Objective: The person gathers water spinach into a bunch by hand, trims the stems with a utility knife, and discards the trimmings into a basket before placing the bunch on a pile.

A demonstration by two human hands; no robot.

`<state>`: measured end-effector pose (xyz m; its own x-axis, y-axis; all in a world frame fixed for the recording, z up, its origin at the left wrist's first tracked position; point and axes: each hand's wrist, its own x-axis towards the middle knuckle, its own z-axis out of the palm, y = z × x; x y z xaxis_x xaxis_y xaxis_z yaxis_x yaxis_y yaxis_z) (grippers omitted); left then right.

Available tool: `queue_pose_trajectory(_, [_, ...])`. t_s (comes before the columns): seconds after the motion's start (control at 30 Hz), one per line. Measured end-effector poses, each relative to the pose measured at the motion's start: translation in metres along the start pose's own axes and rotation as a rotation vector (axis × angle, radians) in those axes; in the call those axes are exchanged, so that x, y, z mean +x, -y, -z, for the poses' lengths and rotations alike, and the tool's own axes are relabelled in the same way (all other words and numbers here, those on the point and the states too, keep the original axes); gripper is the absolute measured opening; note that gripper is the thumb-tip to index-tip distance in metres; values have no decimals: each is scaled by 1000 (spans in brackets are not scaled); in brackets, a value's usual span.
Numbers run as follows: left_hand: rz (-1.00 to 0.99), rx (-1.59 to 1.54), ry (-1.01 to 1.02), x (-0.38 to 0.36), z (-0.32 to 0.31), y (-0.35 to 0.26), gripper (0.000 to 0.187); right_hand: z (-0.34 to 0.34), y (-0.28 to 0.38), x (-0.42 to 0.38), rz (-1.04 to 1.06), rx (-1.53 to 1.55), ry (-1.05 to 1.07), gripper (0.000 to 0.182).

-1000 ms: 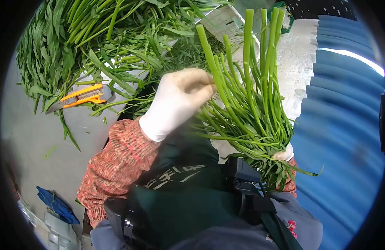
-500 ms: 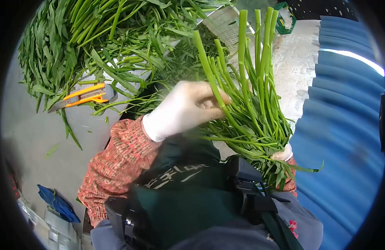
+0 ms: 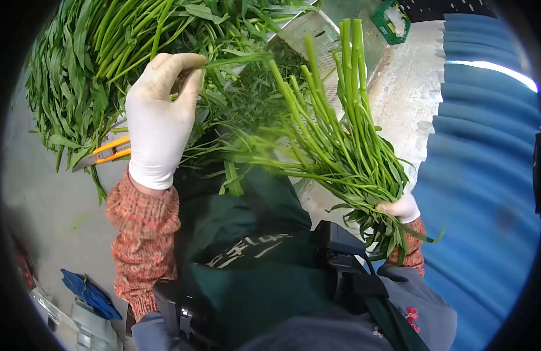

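My right hand (image 3: 402, 207), in a white glove, grips a bunch of long green leafy stems (image 3: 340, 140) by its leafy end, with the cut ends fanning up and away. My left hand (image 3: 159, 117), also gloved, is stretched out over the big pile of the same greens (image 3: 101, 52) on the table. Its fingers are pinched on one green stem (image 3: 235, 58) that runs off to the right from the pile's edge. A patterned reddish sleeve covers my left forearm.
An orange utility knife (image 3: 109, 152) lies on the grey table just left of my left wrist. A white slotted basket (image 3: 314, 32) sits behind the bunch, a green crate (image 3: 390, 20) farther back. Blue corrugated sheeting (image 3: 487, 175) fills the right side. Blue cloth (image 3: 92, 292) lies low left.
My left hand has let go of the bunch and moved up and left to the pile, where it has pinched one stem. The bunch has tilted a little to the left.
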<state>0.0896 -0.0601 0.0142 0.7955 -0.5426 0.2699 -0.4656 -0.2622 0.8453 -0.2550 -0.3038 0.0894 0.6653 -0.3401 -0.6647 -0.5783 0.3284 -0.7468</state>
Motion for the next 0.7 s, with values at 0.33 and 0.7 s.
queue_pose_trajectory(0.33, [-141, 19, 30, -8, -13, -5, 25, -16, 68, 4, 206, -951, -281, 50])
queue_pose_trajectory(0.7, [-103, -123, 66, -15, -16, -13, 20, -23, 67, 15, 491, -1305, -524, 61])
